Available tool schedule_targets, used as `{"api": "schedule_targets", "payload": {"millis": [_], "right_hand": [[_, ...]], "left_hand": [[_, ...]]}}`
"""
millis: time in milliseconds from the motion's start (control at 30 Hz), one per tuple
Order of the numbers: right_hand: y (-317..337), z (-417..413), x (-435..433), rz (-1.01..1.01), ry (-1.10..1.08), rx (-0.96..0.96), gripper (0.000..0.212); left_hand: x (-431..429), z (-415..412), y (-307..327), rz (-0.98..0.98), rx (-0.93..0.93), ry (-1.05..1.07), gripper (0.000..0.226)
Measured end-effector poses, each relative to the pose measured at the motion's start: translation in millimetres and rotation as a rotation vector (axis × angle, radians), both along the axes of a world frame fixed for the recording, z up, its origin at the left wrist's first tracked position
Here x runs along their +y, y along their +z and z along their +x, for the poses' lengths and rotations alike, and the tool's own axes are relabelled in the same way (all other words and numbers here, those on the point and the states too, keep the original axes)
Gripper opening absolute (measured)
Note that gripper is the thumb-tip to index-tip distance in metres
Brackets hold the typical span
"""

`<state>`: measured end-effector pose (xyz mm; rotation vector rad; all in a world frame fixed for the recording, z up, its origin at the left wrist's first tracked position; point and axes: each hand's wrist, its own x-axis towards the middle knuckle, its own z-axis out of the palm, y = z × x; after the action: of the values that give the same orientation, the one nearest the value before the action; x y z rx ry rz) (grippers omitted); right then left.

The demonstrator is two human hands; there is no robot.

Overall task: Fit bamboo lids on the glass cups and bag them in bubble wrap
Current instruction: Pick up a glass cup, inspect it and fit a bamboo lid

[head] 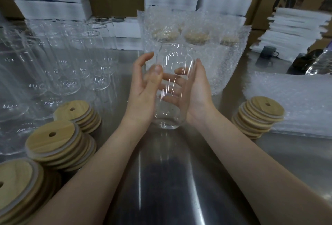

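Bare glass cup (169, 90) is tilted over the steel table (170, 179), no lid on it. My right hand (197, 95) wraps its fingers behind the glass, and my left hand (143, 91) clamps it with the thumb in front. Best to let one hand take the weight, then reach the lid stack (260, 115) and seat a lid flat.

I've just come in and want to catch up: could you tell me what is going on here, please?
A person holds a bare cup between left hand and right hand above the table. It has no lid yet. There are lid stacks on both sides; bagged cups stand behind, empty cups at left.
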<state>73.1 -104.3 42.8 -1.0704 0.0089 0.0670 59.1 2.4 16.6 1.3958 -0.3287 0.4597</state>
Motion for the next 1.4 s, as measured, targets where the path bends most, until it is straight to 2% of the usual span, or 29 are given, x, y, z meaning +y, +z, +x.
{"api": "schedule_targets", "payload": {"millis": [67, 133, 167, 267, 333, 467, 633, 767, 933, 1100, 1233, 1300, 1400], "right_hand": [[1, -1, 1, 0.008, -0.013, -0.001, 0.048], [3, -1, 2, -0.048, -0.097, -0.035, 0.045], [2, -1, 3, -0.104, -0.153, -0.067, 0.044], [-4, -3, 9, -0.321, -0.305, -0.207, 0.047], [-7, -6, 13, -0.353, -0.338, -0.259, 0.051], [-4, -5, 13, -0.347, -0.297, -0.234, 0.05], [2, 0, 2, -0.249, -0.203, -0.104, 0.054], [1, 2, -3, -0.208, -0.169, -0.096, 0.054], [0, 2, -7, -0.159, -0.11, -0.077, 0.05], [2, 1, -4, -0.128, -0.058, -0.072, 0.053], [2, -3, -1, -0.134, 0.049, -0.003, 0.064], [2, -4, 0, -0.145, -0.012, -0.008, 0.062], [3, -3, 3, -0.22, -0.186, -0.086, 0.051]], "left_hand": [[1, -2, 2, 0.056, -0.087, 0.144, 0.021], [-1, -3, 3, 0.098, -0.099, 0.245, 0.02], [-3, -5, 3, 0.118, -0.085, 0.243, 0.028], [-13, -10, 0, 0.183, -0.016, 0.19, 0.074], [-17, -11, -1, 0.211, -0.001, 0.198, 0.084], [-14, -10, 0, 0.172, -0.007, 0.223, 0.073], [-10, -8, 2, 0.069, 0.011, 0.086, 0.058], [-8, -5, 2, 0.018, 0.042, 0.01, 0.064], [-5, -3, 2, -0.045, 0.047, -0.026, 0.039], [-4, -2, -2, -0.012, 0.066, -0.032, 0.047], [2, 1, -4, 0.044, 0.002, 0.054, 0.023], [3, 2, -4, 0.091, -0.026, 0.153, 0.025], [-4, -2, -1, 0.097, 0.019, 0.148, 0.054]]}}
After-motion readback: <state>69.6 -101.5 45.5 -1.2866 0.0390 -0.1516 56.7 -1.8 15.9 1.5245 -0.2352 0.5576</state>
